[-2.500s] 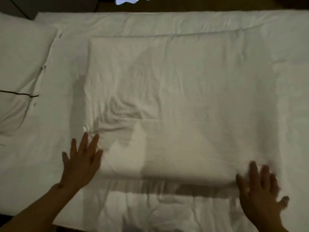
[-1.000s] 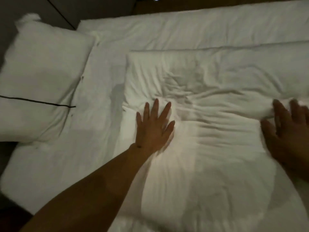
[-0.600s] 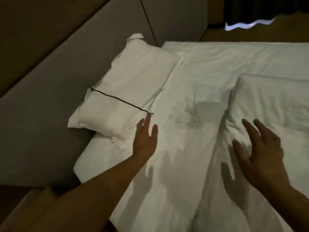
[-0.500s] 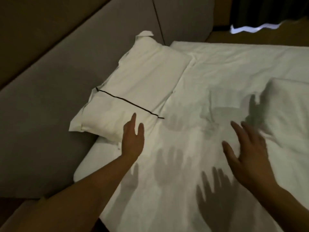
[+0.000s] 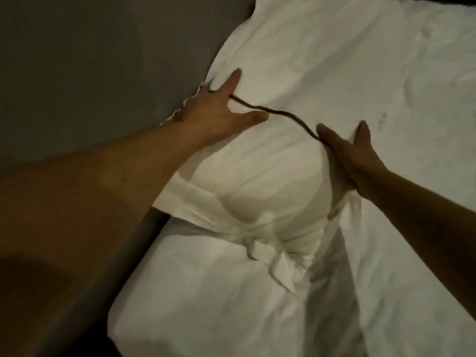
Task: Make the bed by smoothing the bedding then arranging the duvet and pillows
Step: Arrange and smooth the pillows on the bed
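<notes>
Now both hands — left hand (image 5: pixel 216 114), right hand (image 5: pixel 345 158) — grip the pillow (image 5: pixel 257 176) at its sides.

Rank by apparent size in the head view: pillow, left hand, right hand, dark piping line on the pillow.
1. pillow, by far the largest.
2-3. left hand and right hand: look about alike, so no ranking between them.
4. dark piping line, a thin strip between the hands.
</notes>
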Demonstrator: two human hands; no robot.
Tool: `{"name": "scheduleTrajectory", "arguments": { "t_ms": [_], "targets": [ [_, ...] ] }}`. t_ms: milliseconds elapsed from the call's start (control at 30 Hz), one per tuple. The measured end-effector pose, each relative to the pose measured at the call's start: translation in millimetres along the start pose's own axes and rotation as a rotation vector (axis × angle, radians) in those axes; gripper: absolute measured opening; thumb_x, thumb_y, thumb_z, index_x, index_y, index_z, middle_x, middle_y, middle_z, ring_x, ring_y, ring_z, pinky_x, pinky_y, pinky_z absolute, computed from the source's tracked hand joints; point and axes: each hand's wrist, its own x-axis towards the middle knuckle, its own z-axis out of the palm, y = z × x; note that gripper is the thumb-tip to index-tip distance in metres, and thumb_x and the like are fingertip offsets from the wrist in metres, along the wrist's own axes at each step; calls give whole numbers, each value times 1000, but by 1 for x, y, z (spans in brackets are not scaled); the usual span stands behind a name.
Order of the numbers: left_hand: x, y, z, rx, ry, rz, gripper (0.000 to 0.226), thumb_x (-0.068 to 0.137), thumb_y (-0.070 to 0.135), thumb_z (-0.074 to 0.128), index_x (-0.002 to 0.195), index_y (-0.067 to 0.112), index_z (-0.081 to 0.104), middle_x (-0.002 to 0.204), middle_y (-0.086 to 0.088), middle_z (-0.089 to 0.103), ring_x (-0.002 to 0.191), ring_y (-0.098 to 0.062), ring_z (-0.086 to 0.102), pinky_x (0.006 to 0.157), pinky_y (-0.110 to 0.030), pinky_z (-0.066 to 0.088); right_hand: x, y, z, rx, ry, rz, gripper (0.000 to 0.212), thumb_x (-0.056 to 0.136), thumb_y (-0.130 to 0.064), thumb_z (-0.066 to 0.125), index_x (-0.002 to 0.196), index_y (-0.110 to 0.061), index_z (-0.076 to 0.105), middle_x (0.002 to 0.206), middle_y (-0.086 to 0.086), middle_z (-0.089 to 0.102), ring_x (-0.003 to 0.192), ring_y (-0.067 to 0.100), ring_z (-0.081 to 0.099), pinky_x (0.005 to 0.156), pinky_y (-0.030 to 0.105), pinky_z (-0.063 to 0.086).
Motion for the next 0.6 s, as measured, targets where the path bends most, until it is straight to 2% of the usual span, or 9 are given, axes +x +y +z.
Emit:
{"name": "scheduleTrajectory", "arguments": {
  "t_ms": [100, 167, 233, 300, 367, 433, 500, 600],
  "targets": [
    [12, 3, 12, -6, -50, -31, 126, 48, 101, 52, 149, 57, -10, 164, -16, 13, 149, -37, 18, 119, -51, 24, 18, 1, 20, -66, 72, 53, 132, 47, -84, 72, 152, -44, 3, 159, 5, 28, 139, 35, 35, 114, 51, 30],
    [22, 3, 14, -42, -99, -49, 134, 50, 92, 64, 151, 51, -13, 163, -9, 22, 146, -34, 27, 116, -44, 30, 19, 5, 24, -24, 123, 48, 127, 47, -76, 78, 151, -42, 13, 153, 6, 38, 134, 32, 43, 111, 48, 36],
    [27, 6, 7, -192, -109, -73, 134, 53, 75, 80, 155, 44, -1, 161, -2, 29, 144, -28, 33, 113, -34, 33, 14, 8, 25, 34, 191, -6, 113, 51, -66, 82, 145, -33, 30, 139, 5, 52, 122, 29, 54, 105, 45, 44],
    [23, 13, -2, -287, -34, -20, 110, 65, 48, 87, 155, 33, 26, 154, -1, 40, 139, -22, 41, 102, -18, 33, 4, 1, 21, 33, 261, -73, 91, 57, -58, 81, 134, -27, 45, 124, 2, 61, 111, 25, 60, 97, 39, 49],
    [6, 25, -5, -316, 75, 30, 76, 77, 33, 81, 145, 27, 48, 142, -2, 55, 131, -22, 50, 98, -15, 36, -13, -10, 11, -15, 308, -147, 63, 71, -47, 75, 126, -23, 54, 113, -2, 63, 103, 20, 58, 87, 30, 45],
    [-24, 43, -6, -375, 186, 34, 51, 85, 32, 70, 135, 29, 59, 129, -4, 66, 123, -26, 57, 100, -27, 45, -40, -18, -13, -36, 351, -241, 40, 82, -40, 65, 118, -24, 60, 102, -8, 63, 95, 15, 57, 81, 27, 40],
    [-63, 67, -8, -448, 281, 28, 38, 92, 32, 61, 129, 27, 65, 121, -8, 69, 117, -31, 60, 98, -34, 48, -78, -21, -50, -35, 381, -332, 26, 88, -35, 59, 112, -28, 63, 92, -18, 64, 87, 5, 59, 76, 20, 41],
    [-136, 114, -22, -556, 387, 54, 29, 95, 37, 56, 113, 21, 72, 98, -8, 74, 97, -30, 66, 77, -34, 50, -144, -30, -116, -83, 434, -442, 27, 93, -31, 57, 118, -27, 65, 97, -21, 66, 88, -4, 59, 74, 3, 38]
  ]
}}
